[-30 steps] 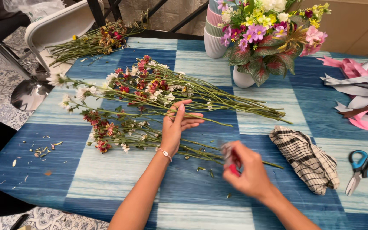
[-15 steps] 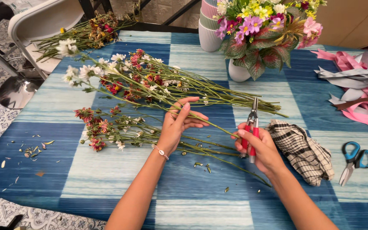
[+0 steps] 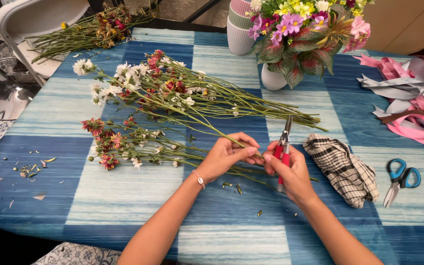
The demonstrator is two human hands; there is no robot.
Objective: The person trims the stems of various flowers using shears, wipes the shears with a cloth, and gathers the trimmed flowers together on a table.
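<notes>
Stem (image 3: 222,135) pinched in left hand (image 3: 224,157), right hand (image 3: 290,169) gripping red shears (image 3: 284,147), checked cloth (image 3: 342,167) beside

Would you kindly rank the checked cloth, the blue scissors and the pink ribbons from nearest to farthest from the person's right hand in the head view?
From the right hand, which holds red-handled pruners:
1. Checked cloth: just to its right on the table.
2. Blue scissors: farther right, past the cloth.
3. Pink ribbons: far right, toward the table's back edge.
</notes>
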